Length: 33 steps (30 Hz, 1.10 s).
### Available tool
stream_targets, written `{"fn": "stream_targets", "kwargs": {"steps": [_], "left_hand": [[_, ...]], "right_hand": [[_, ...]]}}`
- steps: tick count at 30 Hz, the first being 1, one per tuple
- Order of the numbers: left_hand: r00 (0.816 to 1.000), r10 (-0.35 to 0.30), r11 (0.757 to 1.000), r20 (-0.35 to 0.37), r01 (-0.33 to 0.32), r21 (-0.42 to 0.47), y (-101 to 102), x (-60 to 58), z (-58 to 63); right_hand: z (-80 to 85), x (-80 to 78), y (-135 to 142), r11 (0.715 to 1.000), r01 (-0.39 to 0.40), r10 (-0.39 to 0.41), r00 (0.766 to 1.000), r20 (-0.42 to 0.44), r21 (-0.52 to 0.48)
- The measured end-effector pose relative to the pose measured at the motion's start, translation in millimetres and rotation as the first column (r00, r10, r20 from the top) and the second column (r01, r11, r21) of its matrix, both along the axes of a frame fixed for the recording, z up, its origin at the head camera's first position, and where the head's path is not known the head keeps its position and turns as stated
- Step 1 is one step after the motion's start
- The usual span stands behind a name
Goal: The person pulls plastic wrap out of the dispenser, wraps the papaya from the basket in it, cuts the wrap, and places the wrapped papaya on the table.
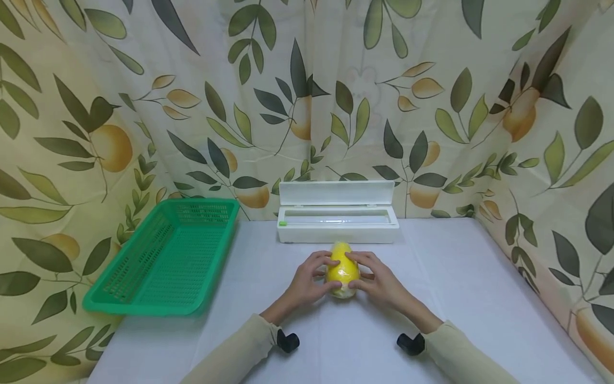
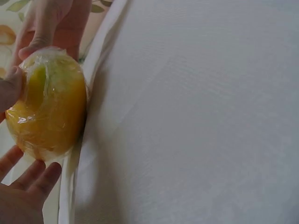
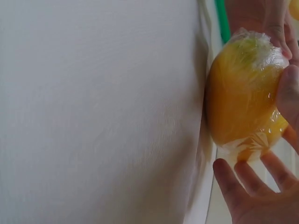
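A yellow fruit (image 1: 342, 270) wrapped in clear plastic film lies on the white cloth in front of me, greenish at its near end. Its exact kind is hard to tell under the shiny, creased film. From the left, my left hand (image 1: 310, 280) holds it with thumb and fingertips. My right hand (image 1: 379, 277) holds its right side the same way, both thumbs at the near end. In the left wrist view the wrapped fruit (image 2: 53, 109) shows between both hands. The right wrist view shows the film bunched on the fruit (image 3: 243, 93) at its greenish end.
Just behind the fruit stands a white cling film dispenser (image 1: 338, 234), lid raised, with a small green slider at its left. A green perforated basket (image 1: 201, 293) sits at the left on the white tablecloth (image 1: 460, 298). Leaf-and-fruit patterned curtains (image 1: 336, 106) surround the table.
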<state>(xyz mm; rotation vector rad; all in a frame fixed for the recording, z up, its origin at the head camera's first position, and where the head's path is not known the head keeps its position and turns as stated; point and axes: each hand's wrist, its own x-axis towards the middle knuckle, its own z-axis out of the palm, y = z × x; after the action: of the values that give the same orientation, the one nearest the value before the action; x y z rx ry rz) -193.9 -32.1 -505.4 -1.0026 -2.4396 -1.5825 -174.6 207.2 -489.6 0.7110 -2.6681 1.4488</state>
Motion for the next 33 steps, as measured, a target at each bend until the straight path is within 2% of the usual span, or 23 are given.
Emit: {"fn": "stream_targets", "kwargs": {"steps": [5, 15, 23, 27, 33], "left_hand": [[1.000, -0.012, 1.000, 0.018, 0.011, 0.029, 0, 3.3, 0.0], [1.000, -0.002, 1.000, -0.007, 0.002, -0.016, -1, 8.1, 3.1], [0.992, 0.037, 0.984, -0.124, -0.058, -0.171, 0, 8.9, 9.2], [0.991, 0.062, 0.969, -0.116, -0.088, -0.231, -5, 9.7, 15.9], [0.987, 0.116, 0.959, -0.109, -0.140, -0.245, -24, 8.6, 26.2]], "right_hand": [[-2.3, 2.6, 1, 1.000, 0.004, -0.003, 0.999, 0.037, -0.025], [0.5, 5.6, 3, 1.000, 0.013, -0.013, 0.999, 0.047, 0.004], [5.7, 5.2, 10, 0.994, 0.011, -0.009, 1.000, -0.024, 0.105], [9.7, 5.0, 18, 0.991, 0.026, -0.018, 0.998, -0.066, 0.129], [18.7, 4.3, 28, 0.986, 0.049, -0.035, 0.995, -0.090, 0.157]]}}
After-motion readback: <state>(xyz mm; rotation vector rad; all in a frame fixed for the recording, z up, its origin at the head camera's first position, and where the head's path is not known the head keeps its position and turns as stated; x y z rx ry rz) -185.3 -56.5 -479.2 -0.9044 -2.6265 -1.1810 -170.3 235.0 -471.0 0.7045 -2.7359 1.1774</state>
